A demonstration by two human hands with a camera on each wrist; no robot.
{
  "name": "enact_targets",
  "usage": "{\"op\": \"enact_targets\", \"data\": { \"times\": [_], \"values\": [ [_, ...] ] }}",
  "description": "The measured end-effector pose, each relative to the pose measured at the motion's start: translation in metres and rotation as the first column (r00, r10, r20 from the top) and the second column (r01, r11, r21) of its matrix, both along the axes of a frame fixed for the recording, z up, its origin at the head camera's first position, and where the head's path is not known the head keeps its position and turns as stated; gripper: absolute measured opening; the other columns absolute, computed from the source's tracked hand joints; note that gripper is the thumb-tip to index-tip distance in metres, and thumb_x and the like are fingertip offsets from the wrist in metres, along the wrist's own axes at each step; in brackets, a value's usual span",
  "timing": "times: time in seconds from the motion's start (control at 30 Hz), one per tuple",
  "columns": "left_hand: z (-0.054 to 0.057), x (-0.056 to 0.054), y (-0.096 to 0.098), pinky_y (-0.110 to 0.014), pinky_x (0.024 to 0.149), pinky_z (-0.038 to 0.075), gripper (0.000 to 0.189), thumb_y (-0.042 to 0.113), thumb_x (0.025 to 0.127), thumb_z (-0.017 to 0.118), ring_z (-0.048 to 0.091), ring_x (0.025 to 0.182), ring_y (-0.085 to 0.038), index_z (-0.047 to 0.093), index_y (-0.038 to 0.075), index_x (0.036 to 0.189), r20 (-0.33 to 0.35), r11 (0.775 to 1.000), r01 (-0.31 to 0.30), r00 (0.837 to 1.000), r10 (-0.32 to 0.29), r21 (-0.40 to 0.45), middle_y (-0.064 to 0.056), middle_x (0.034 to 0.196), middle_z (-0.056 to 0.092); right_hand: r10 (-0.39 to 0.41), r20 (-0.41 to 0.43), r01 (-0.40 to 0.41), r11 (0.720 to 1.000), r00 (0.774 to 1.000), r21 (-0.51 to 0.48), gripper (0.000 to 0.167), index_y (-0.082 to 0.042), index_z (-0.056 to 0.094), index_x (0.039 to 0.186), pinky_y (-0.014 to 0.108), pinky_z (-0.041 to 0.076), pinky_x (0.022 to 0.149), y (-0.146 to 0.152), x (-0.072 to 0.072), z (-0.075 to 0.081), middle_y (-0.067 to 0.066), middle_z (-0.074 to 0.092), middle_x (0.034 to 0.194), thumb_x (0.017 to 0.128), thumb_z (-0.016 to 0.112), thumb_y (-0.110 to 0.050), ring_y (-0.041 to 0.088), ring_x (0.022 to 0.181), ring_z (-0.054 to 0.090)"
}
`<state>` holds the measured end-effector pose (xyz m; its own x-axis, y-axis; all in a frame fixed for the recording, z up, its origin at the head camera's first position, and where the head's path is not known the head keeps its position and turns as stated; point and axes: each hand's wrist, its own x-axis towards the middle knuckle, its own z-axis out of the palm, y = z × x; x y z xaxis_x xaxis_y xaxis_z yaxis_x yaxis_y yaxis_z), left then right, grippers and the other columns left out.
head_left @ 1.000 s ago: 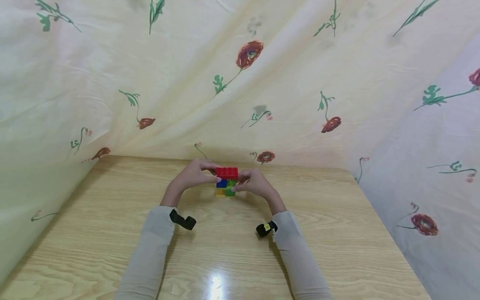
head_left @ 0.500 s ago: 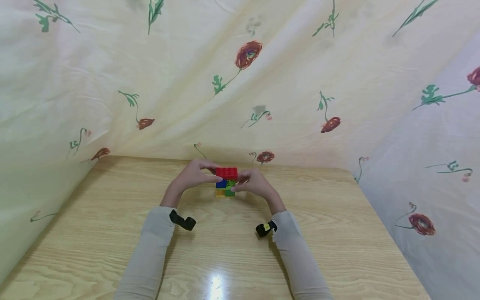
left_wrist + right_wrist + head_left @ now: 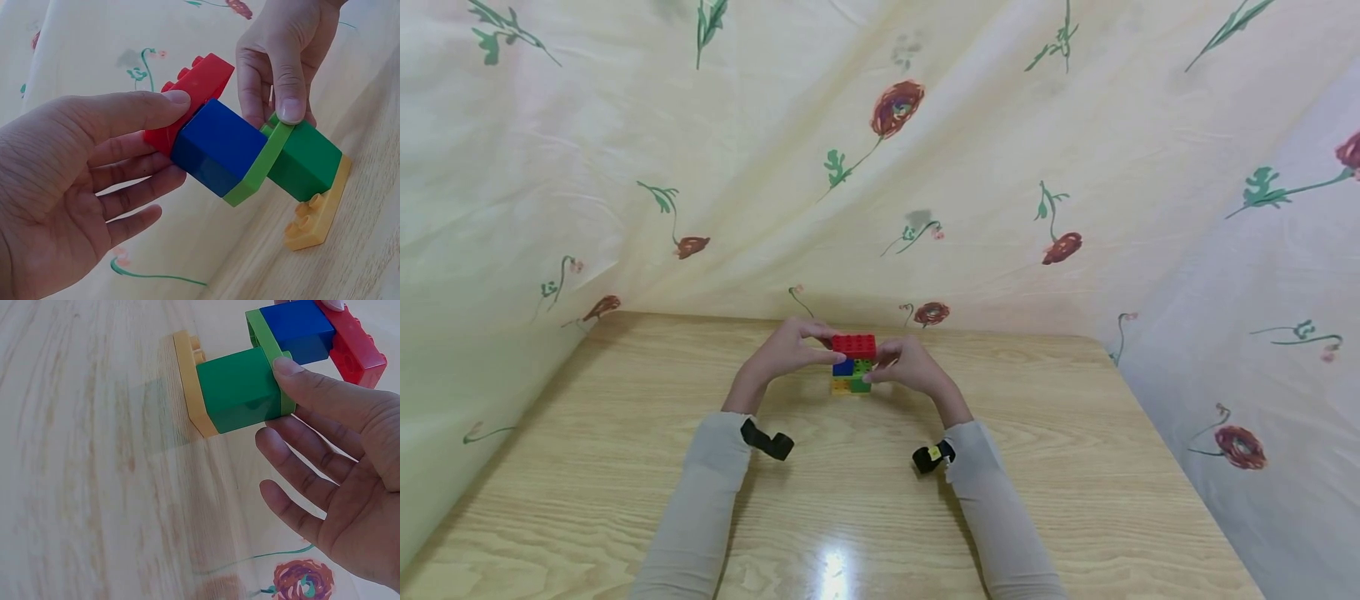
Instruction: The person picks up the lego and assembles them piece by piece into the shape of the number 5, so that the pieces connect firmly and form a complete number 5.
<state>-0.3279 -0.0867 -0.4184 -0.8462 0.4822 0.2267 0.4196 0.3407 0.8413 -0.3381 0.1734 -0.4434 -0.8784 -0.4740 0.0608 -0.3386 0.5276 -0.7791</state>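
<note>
A small tower of toy building bricks stands on the table between both hands. At its base lies a flat yellow brick (image 3: 190, 394), with a dark green block (image 3: 240, 390) on one end of it. Above that comes a thin light green brick (image 3: 256, 167), bearing a blue block (image 3: 215, 140) on the opposite side. The red brick (image 3: 854, 346) tops the stack. My left hand (image 3: 785, 350) pinches the red brick, thumb on its near face, fingers behind. With thumb and fingers, my right hand (image 3: 915, 367) pinches the light green brick at its right end; the other fingers are spread.
The wooden table (image 3: 842, 517) reaches its back edge just behind the tower. A flowered cloth (image 3: 760, 142) hangs behind and along both sides. Black wrist straps with cameras sit on the left wrist (image 3: 766, 439) and right wrist (image 3: 934, 457).
</note>
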Motion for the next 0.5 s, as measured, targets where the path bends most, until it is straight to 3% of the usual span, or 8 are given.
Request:
{"op": "enact_targets", "data": {
  "times": [0.5],
  "values": [
    [0.0032, 0.0018, -0.0006, -0.037, 0.088, 0.053, 0.036, 0.02, 0.09, 0.079, 0.064, 0.108, -0.028, 0.074, 0.006, 0.123, -0.007, 0.998, -0.004, 1.0, 0.004, -0.063, -0.015, 0.122, 0.072, -0.001, -0.001, 0.001, 1.0, 1.0, 0.007, 0.021, -0.01, 0.079, 0.1, 0.031, 0.053, 0.078, -0.001, 0.0006, 0.0022, 0.004, 0.077, 0.091, 0.083, 0.086, -0.02, 0.018, 0.084, 0.068]
  ]
}}
